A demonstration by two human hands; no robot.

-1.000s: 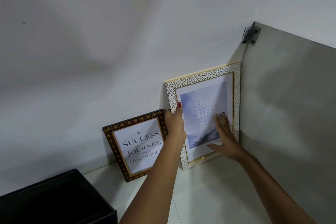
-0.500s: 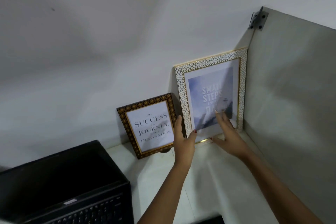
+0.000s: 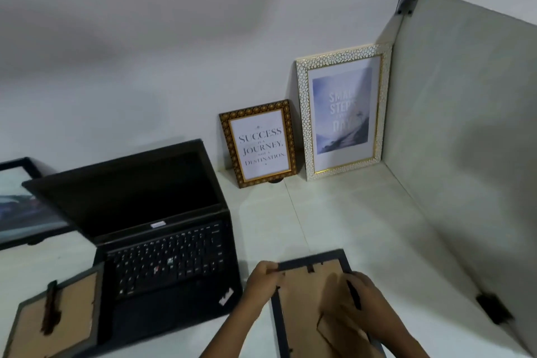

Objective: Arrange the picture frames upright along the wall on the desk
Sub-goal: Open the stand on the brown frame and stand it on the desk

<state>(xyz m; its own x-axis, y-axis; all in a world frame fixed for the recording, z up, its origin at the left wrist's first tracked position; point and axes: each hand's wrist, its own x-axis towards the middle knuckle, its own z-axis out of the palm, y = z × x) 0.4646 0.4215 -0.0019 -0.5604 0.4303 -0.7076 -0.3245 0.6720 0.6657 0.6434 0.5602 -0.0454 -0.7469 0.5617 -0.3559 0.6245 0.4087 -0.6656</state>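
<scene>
The left hand [image 3: 263, 280] is curled around the top left corner of a dark frame [image 3: 302, 293] that lies face down on the desk [image 3: 348, 218], its brown backing board turned up. The fingers are bent over the edge and the thumb sits on the rim. The right hand [image 3: 366, 299] rests on the backing near the right edge, fingers partly bent; it seems to pinch a thin black strip, perhaps the stand's edge, though the blur makes this hard to tell.

Against the wall [image 3: 174, 52] at the back, two frames stand upright. The white pebbled frame [image 3: 344, 110] with gold trim is in the corner, just beside the grey side panel [image 3: 465, 139]. The smaller brown frame [image 3: 257, 142], with the "Success is a journey" print, stands just to its left, leaning back slightly.

An open black laptop [image 3: 157, 235] sits in the middle of the pale desk. Behind its left side a black frame [image 3: 17, 197] with a dim picture stands near the wall. At the lower left another frame [image 3: 58, 311] lies face down, partly touching the laptop's edge. A metal bracket [image 3: 406, 3] joins the panel to the wall.
</scene>
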